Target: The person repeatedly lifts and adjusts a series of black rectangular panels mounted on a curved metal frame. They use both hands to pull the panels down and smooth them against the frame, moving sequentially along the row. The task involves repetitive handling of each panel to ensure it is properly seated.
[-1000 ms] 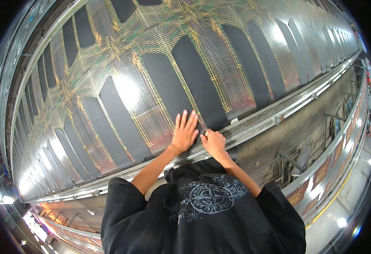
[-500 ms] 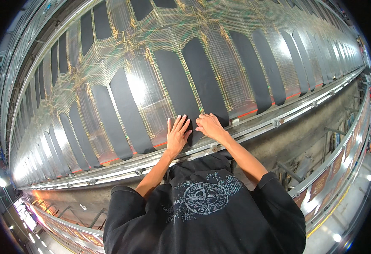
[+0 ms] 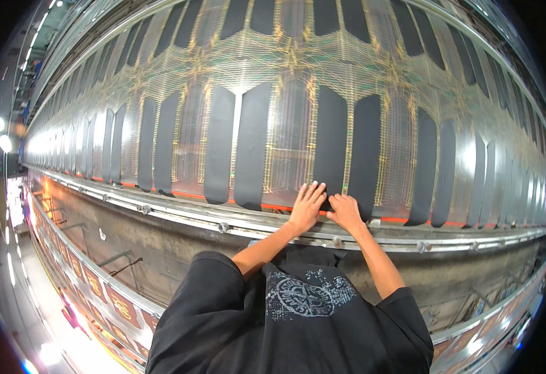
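A long black fabric-like panel [image 3: 331,140], pointed at its far end, lies flat on a long table surface [image 3: 288,165] covered in yellow and green lines. My left hand [image 3: 308,204] is open, its fingers stretched over the panel's near left edge. At the same near end, my right hand [image 3: 346,213] has its fingers bent together with the thumb tucked toward the panel's end. It seems to pinch the material there, though the fingertips partly hide it. Just right of it is a matching black panel [image 3: 364,149].
More black panels [image 3: 252,143] lie in pairs along the table in two rows. A red line [image 3: 276,207] runs near the front edge, and a metal rail [image 3: 179,210] with knobs borders it. Behind me stands another rail with brown printed panels [image 3: 121,303].
My view has turned, so the table now runs more level across it. Both hands stay at the near end of the same panel, the right one now pointing more away from me.
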Demonstrator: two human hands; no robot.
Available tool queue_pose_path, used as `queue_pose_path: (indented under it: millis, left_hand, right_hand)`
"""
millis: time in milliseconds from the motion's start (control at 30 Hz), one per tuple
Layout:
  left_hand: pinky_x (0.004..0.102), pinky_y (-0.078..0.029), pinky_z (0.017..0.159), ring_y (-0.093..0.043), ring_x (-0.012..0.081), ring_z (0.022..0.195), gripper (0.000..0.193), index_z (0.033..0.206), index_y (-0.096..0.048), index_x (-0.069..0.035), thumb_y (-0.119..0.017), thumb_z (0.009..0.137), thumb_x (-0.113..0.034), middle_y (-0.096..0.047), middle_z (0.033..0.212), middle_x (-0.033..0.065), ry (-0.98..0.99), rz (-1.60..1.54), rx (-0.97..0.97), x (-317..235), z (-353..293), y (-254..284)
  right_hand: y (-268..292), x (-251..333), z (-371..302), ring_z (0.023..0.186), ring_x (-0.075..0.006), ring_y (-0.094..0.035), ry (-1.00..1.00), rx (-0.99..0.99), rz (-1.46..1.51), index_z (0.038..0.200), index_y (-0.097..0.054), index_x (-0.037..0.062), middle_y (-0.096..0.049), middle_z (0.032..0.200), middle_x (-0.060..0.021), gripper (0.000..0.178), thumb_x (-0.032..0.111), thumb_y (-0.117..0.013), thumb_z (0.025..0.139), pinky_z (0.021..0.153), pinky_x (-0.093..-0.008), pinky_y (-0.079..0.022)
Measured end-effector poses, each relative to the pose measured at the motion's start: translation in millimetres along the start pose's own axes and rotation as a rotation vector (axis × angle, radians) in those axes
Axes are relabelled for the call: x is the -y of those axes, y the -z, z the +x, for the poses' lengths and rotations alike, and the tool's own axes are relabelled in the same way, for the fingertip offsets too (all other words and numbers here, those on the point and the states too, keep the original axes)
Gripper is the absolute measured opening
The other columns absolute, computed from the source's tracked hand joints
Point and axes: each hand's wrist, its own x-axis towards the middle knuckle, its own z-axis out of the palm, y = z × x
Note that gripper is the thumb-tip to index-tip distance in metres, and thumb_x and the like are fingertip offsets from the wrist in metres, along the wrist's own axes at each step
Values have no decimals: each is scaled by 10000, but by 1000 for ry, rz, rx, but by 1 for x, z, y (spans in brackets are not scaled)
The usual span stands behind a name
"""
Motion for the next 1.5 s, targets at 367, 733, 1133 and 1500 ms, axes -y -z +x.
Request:
queue_pose_path:
  millis: [367,733,1133,1500]
  left_hand:
    - [464,-515,969,-671,380,1064,340,1153,-694,-16,-679,946,-285,-724,1110,172,261,-565,-120,86,-111,92]
    - [426,-511,972,-666,349,1114,270,1122,-713,-11,-682,953,-219,-717,1143,182,441,-684,-269,212,-263,140]
    - [585,-142,1251,-214,425,1546,751,1584,-301,18,-486,1048,-475,-246,1668,230,117,-99,-105,325,-172,147]
    - [551,-79,1270,-150,357,1576,789,1624,-251,-42,-361,1056,-579,-213,1698,157,-105,70,-74,389,15,146]
  right_hand:
    - [5,118,35,789,-392,-706,-156,216,143,835,-657,39,-700,767,-189,376,387,-798,827,723,-499,-534]
    - [-115,291,94,628,-203,-652,-404,-24,452,842,-698,22,-667,670,-82,356,371,-763,877,612,-363,-501]
    - [-177,323,135,614,-153,-695,-846,-399,1115,952,-619,24,-732,801,-127,270,226,-793,908,428,-284,-491]
    - [-177,334,160,783,-223,-759,-952,-371,1460,999,-519,1,-631,947,-121,245,76,-739,923,428,-283,-512]
